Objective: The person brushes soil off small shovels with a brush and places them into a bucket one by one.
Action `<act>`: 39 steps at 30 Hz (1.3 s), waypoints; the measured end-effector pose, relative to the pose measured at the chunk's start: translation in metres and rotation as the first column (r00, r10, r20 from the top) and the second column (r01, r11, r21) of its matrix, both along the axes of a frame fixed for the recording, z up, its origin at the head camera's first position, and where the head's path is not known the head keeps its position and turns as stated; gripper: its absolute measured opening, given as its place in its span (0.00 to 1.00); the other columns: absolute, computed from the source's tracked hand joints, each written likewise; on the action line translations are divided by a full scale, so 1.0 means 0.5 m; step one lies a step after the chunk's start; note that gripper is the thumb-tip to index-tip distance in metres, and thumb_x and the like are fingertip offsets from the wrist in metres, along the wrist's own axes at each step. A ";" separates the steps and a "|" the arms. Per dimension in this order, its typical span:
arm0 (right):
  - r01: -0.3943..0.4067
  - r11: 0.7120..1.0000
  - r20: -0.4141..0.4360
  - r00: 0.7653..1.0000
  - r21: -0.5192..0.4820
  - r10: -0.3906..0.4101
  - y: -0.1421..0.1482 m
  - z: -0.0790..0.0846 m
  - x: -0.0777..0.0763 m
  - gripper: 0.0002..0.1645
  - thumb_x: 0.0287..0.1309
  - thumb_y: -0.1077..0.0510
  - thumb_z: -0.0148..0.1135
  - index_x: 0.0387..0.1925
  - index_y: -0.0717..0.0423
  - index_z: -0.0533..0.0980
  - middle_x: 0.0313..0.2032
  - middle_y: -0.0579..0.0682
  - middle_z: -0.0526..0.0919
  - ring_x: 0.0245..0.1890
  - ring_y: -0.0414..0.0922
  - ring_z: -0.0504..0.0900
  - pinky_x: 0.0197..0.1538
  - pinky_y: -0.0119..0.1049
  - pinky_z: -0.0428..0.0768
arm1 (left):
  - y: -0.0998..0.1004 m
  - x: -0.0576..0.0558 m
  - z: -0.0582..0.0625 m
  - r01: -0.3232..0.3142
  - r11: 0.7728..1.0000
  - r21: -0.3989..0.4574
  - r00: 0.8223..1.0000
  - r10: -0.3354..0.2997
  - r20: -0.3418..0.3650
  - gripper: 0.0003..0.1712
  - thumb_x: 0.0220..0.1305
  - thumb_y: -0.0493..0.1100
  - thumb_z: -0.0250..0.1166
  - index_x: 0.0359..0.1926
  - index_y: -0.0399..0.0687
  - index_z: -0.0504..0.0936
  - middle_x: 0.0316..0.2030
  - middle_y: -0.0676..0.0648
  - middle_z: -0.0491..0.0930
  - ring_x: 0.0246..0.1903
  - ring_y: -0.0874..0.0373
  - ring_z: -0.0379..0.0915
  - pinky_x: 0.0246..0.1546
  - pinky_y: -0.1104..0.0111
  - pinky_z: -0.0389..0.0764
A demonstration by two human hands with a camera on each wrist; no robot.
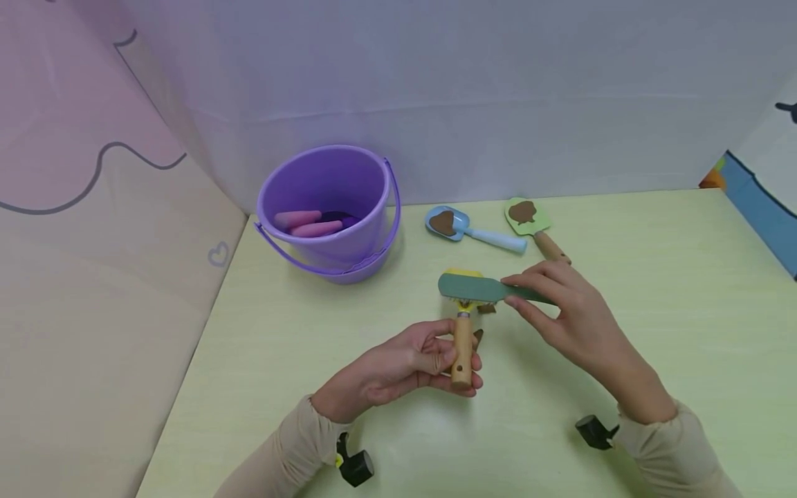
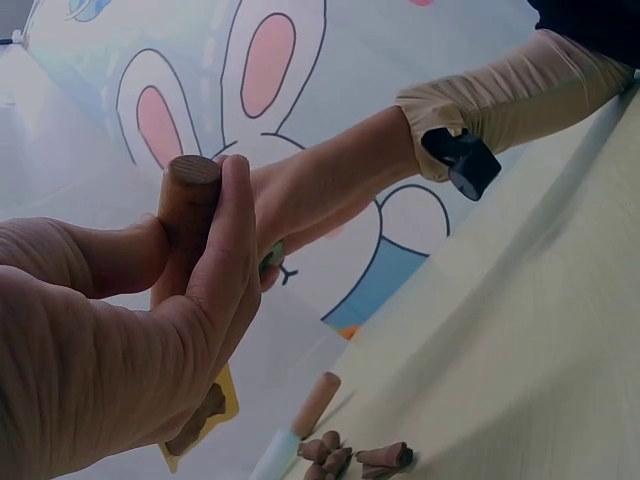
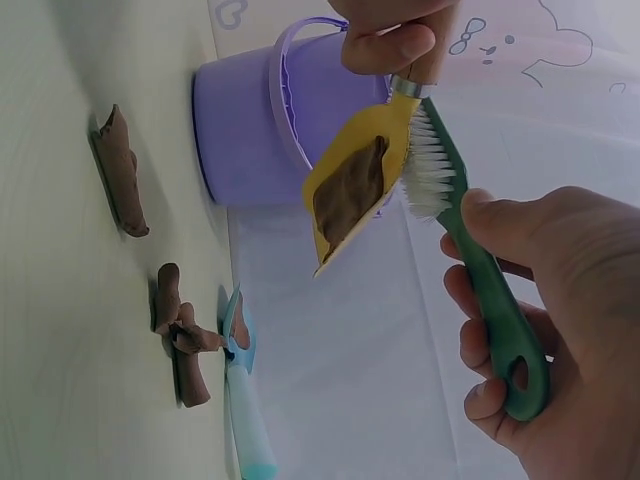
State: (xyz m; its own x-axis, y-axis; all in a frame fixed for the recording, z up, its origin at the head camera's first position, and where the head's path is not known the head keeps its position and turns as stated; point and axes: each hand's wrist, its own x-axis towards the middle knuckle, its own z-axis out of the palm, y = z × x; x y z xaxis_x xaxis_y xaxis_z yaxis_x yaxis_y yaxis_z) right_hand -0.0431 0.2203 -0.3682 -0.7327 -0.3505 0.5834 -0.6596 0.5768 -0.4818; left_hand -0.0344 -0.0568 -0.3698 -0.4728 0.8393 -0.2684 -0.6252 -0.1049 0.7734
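My left hand (image 1: 411, 360) grips the wooden handle of a small yellow shovel (image 3: 372, 125), held above the table. A brown clay-like patch (image 3: 348, 190) covers part of the blade in the right wrist view. My right hand (image 1: 575, 315) holds a green scrub brush (image 1: 470, 287) by its handle, thumb on one side and fingers on the other. Its white bristles (image 3: 428, 165) face the shovel and touch it near the neck. In the head view the brush hides much of the yellow blade.
A purple bucket (image 1: 351, 252) with pink-handled things (image 1: 317, 228) inside stands back left. Behind my hands lie a light blue scoop (image 1: 498, 240) and a green spade (image 1: 540, 220), both with brown patches. Brown clay-like pieces (image 3: 122, 175) lie on the table beneath the shovel.
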 end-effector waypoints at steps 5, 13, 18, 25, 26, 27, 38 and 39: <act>0.012 1.000 -0.005 1.000 -0.002 -0.012 0.000 0.000 -0.001 0.19 0.68 0.44 0.66 0.49 0.53 0.86 0.42 0.46 0.85 0.40 0.37 0.73 0.43 0.25 0.68 | 0.001 0.001 0.000 -0.001 1.000 -0.003 1.000 0.001 0.005 0.45 0.57 0.55 0.72 0.66 0.35 0.63 0.45 0.50 0.85 0.47 0.56 0.88 0.67 0.48 0.78; 0.046 0.999 0.011 0.999 0.009 -0.046 0.003 0.004 0.002 0.16 0.60 0.57 0.76 0.50 0.53 0.86 0.44 0.46 0.84 0.44 0.37 0.75 0.43 0.21 0.71 | 0.001 0.004 0.001 0.012 1.000 0.010 1.000 -0.013 0.010 0.46 0.56 0.55 0.73 0.66 0.36 0.63 0.46 0.50 0.85 0.47 0.56 0.88 0.67 0.48 0.78; 0.080 0.996 0.012 0.997 0.033 -0.081 0.005 0.007 0.004 0.18 0.58 0.59 0.77 0.51 0.52 0.86 0.44 0.46 0.85 0.46 0.39 0.75 0.45 0.21 0.71 | 0.004 0.005 0.004 0.021 1.000 0.018 1.000 -0.021 0.013 0.45 0.56 0.55 0.72 0.66 0.36 0.63 0.46 0.49 0.85 0.47 0.56 0.88 0.67 0.47 0.78; 0.109 0.993 -0.036 0.994 0.049 -0.107 0.009 0.007 0.000 0.26 0.71 0.39 0.59 0.50 0.55 0.86 0.44 0.49 0.86 0.44 0.44 0.76 0.43 0.26 0.70 | 0.007 0.013 0.008 0.051 0.999 0.017 0.998 -0.052 0.019 0.37 0.62 0.51 0.68 0.64 0.38 0.64 0.45 0.49 0.85 0.46 0.57 0.88 0.67 0.46 0.78; 0.115 0.992 -0.037 0.993 0.051 -0.113 0.010 0.007 0.000 0.26 0.70 0.38 0.58 0.50 0.55 0.86 0.43 0.49 0.86 0.44 0.44 0.76 0.43 0.26 0.70 | 0.007 0.014 0.009 0.054 0.998 0.019 0.998 -0.055 0.019 0.32 0.66 0.49 0.66 0.63 0.39 0.65 0.45 0.49 0.85 0.46 0.57 0.88 0.66 0.46 0.78; 0.123 0.991 -0.038 0.992 0.054 -0.121 0.010 0.008 0.000 0.27 0.70 0.38 0.58 0.50 0.55 0.86 0.43 0.49 0.86 0.44 0.44 0.76 0.43 0.26 0.70 | 0.008 0.016 0.009 0.058 0.998 0.020 0.998 -0.058 0.016 0.28 0.70 0.46 0.64 0.63 0.39 0.65 0.45 0.49 0.85 0.45 0.56 0.88 0.66 0.46 0.79; 0.060 0.998 0.042 0.997 -0.025 -0.059 0.005 0.026 0.015 0.24 0.51 0.70 0.78 0.50 0.51 0.86 0.45 0.45 0.84 0.47 0.35 0.77 0.53 0.16 0.72 | 0.010 0.020 0.013 0.044 0.999 0.020 0.999 -0.044 -0.001 0.20 0.78 0.35 0.54 0.65 0.34 0.64 0.45 0.48 0.85 0.45 0.56 0.88 0.65 0.47 0.80; 0.038 0.999 0.052 0.998 -0.038 -0.036 0.004 0.027 0.016 0.25 0.50 0.71 0.78 0.50 0.51 0.86 0.45 0.44 0.84 0.48 0.34 0.77 0.54 0.15 0.73 | 0.009 0.020 0.013 0.042 0.999 0.020 0.999 -0.042 0.000 0.23 0.76 0.38 0.57 0.66 0.34 0.63 0.45 0.48 0.85 0.45 0.56 0.88 0.65 0.47 0.80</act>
State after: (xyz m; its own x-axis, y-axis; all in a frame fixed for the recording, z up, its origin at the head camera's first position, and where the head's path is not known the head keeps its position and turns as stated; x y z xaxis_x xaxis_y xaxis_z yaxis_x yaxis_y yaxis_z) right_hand -0.0352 0.2224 -0.3548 -0.7740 -0.3004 0.5574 -0.6121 0.5801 -0.5374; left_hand -0.0246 -0.0523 -0.3631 -0.4371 0.8636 -0.2514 -0.6300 -0.0945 0.7708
